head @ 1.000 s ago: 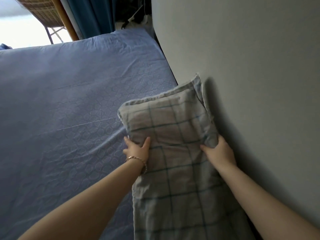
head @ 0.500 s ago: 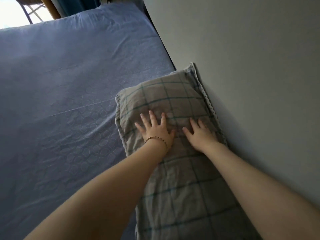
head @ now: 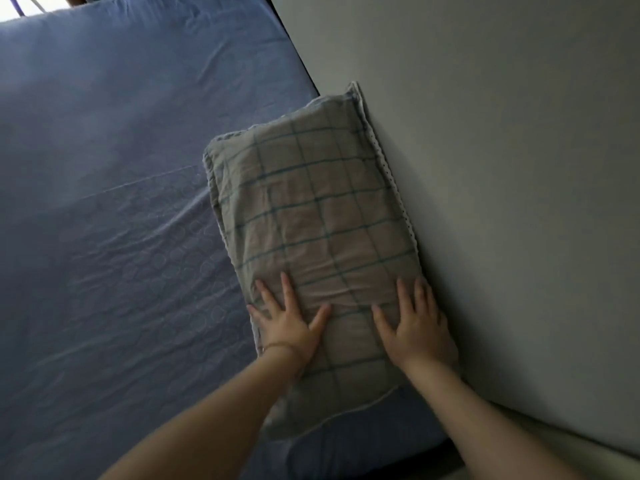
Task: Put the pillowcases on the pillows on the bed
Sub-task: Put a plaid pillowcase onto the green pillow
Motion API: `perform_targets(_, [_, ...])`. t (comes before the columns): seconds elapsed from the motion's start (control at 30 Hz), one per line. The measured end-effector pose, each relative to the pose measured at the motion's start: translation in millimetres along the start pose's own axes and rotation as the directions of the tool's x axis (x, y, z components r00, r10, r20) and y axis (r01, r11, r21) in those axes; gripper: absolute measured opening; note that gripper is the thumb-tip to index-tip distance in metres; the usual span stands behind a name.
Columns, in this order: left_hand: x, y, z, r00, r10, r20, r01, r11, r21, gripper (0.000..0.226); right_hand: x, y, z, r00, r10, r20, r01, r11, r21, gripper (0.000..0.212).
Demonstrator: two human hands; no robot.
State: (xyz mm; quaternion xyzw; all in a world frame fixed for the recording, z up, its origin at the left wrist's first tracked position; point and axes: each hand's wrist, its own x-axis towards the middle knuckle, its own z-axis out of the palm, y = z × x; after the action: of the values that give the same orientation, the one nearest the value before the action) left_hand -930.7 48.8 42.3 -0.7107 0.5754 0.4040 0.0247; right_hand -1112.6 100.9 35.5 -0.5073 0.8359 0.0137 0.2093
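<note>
The bed (head: 121,98) takes up most of what I see. Its blue sheet (head: 138,278) is drawn flat with only shallow creases, which gives me a smooth base to lay things on. Along the bed's right side runs the pale wall (head: 502,168), and I use that as a stop. The pillow (head: 311,216) lies lengthwise with one long side touching the wall, so it cannot slide off that way and it sits square to the bed. It rests on the sheet at the near right part of the bed, its near end close to the bed's corner. The checked case (head: 346,161) covers all of the pillow that I can see, and its white trim (head: 393,174) shows along the wall side and round the far end. I judge this one dressed and only being settled. No second pillow shows here, so I cannot tell whether one is left to do.

My left hand (head: 287,323) lies palm down on the near part, by the edge away from the wall, fingers spread wide. My right hand (head: 414,327) lies the same way by the wall edge, fingers fanned, gripping nothing. Spread and flat like that, they press the pillow down evenly and smooth the wrinkled cloth between them rather than bunching it. A thin bracelet (head: 277,347) sits at my left wrist.
</note>
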Motion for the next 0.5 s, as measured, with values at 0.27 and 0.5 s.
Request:
perform_targets(0.27, [-27, -38, -27, 0.831, -0.347, 0.435, 0.349, 0.934, 0.079, 0.075, 13, 16, -31, 0.914, 0.303, 0.271, -0.274, 0.951, -0.142, 0.055])
perform_targets(0.5, [-80, -93, -87, 0.923, -0.005, 0.385, -0.194, 0.858, 0.476, 0.040, -54, -151, -41, 0.913, -0.327, 0.246, 0.386, 0.886, -0.257, 0.035])
